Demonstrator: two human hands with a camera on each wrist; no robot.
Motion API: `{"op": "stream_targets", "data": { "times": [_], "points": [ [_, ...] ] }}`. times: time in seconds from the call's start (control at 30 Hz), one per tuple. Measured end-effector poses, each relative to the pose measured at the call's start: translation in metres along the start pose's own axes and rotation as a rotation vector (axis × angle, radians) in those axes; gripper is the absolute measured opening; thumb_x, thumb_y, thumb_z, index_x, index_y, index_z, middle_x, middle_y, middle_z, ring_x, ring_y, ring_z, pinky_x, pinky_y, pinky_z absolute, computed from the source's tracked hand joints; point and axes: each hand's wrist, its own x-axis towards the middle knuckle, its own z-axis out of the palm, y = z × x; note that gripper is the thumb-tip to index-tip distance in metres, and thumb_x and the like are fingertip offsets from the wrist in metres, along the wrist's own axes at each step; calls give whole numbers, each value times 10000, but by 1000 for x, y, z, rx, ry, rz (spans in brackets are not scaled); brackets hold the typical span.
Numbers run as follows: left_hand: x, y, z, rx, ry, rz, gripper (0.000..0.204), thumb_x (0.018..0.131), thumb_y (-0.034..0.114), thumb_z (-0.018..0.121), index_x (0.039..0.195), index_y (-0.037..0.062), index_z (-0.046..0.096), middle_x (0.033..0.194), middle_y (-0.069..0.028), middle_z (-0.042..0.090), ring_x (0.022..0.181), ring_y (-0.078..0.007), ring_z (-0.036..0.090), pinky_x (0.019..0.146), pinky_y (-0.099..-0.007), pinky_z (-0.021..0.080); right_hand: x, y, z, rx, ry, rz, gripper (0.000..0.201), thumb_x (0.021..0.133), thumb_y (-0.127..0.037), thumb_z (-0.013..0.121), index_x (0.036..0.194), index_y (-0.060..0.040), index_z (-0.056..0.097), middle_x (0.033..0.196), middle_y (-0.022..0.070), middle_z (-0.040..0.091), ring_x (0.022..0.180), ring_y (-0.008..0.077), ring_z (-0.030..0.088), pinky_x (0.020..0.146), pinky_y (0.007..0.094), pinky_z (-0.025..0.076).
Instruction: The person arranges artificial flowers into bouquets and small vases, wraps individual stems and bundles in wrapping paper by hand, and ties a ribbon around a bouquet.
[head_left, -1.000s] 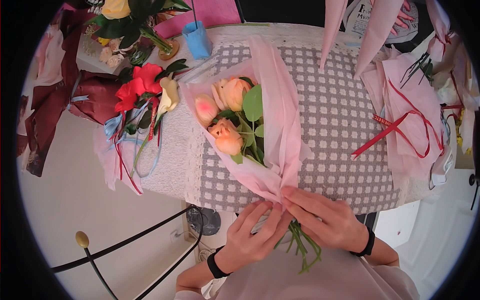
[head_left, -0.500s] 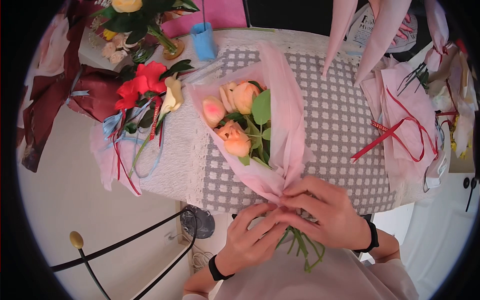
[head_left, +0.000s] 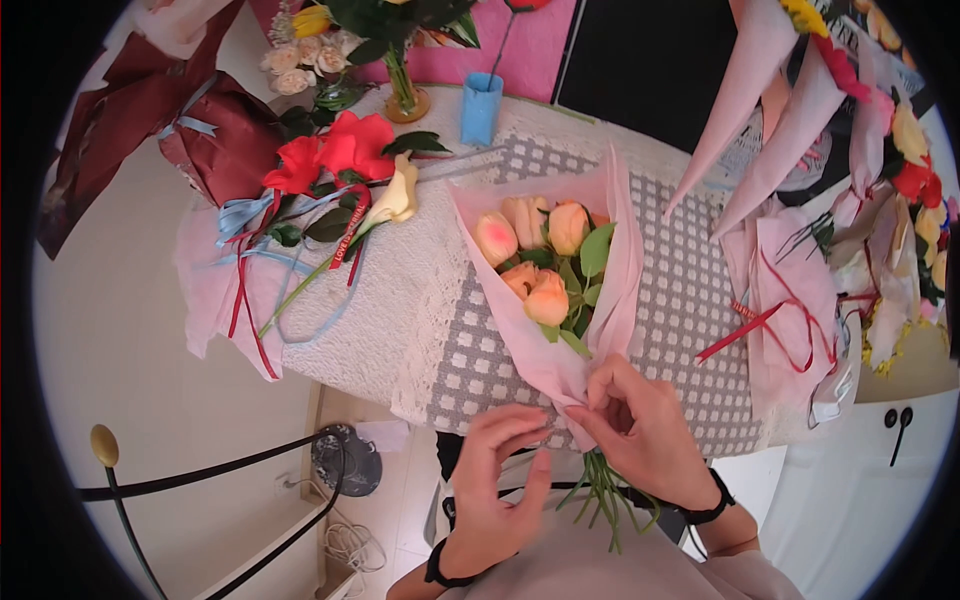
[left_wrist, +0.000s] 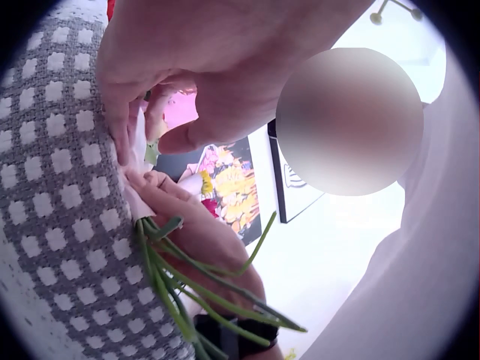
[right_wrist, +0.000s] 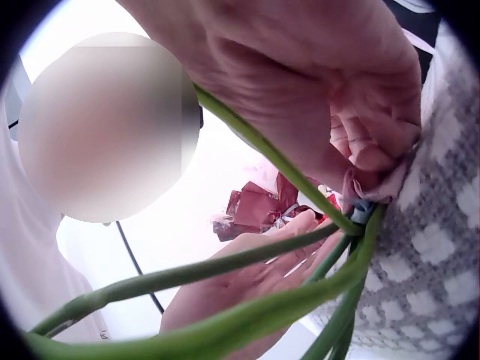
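A bouquet of peach roses (head_left: pixel 547 297) lies on the table cover, wrapped in pink paper (head_left: pixel 625 280). Its green stems (head_left: pixel 606 505) stick out below the gathered neck, toward the person. My right hand (head_left: pixel 645 435) pinches the pink paper at that neck between thumb and fingers. To the left of the neck, my left hand (head_left: pixel 500 490) is open, thumb spread from the fingers, with its fingertips beside the gathered paper. In the right wrist view, a small grey-blue band (right_wrist: pixel 363 210) shows where the stems (right_wrist: pixel 225 259) meet under the paper.
A grey-and-white checked cloth (head_left: pixel 690 330) covers the table. At left lie red flowers (head_left: pixel 350 150) and a cream calla lily (head_left: pixel 398 195) with ribbons. Pink paper sheets and a red ribbon (head_left: pixel 745 335) lie at right. A blue cup (head_left: pixel 482 108) stands at the back.
My left hand has come away from the gathered neck and opened, while the right hand keeps pinching the paper. The head view has shifted, so the bouquet appears farther right.
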Motion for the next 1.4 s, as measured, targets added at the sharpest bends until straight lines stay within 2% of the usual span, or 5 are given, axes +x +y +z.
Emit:
{"op": "stream_targets", "data": {
  "times": [0.23,0.5,0.9,1.3,1.4],
  "points": [
    [7,21,-12,-230,23,-151,605,994,-51,589,1558,-18,374,1518,-205,495,1360,-279,561,1102,-416,500,-5,16,-1,127,-39,-42,182,994,-17,703,965,-39,525,675,-14,495,543,23,433,492,243,305],
    [-14,23,-15,-174,-68,-366,460,1057,67,615,1490,-46,510,1180,-196,763,1028,-249,771,918,-357,612,-28,48,5,277,37,-116,221,960,26,739,958,-42,528,728,-29,562,606,-8,440,513,208,302],
    [-2,21,40,-499,-427,-709,333,1129,225,548,1370,-4,554,1259,-21,627,1118,-95,608,943,-275,512,-71,52,-16,185,37,-509,307,819,83,804,1004,-60,606,878,83,675,685,218,651,583,307,495],
    [-6,1,49,-346,-571,-367,284,1078,168,626,1301,-7,621,1202,-33,657,1087,-122,645,961,-303,545,-110,31,-10,-155,394,-365,329,725,18,886,924,-58,635,830,113,684,651,306,649,604,375,526],
    [2,-11,39,153,-444,353,344,1004,-13,589,1347,-33,583,1219,-128,661,1119,-207,636,1018,-334,517,-112,33,-13,-282,551,-418,392,694,-45,929,953,-44,635,840,109,670,665,294,650,614,368,522]
  ]
}}
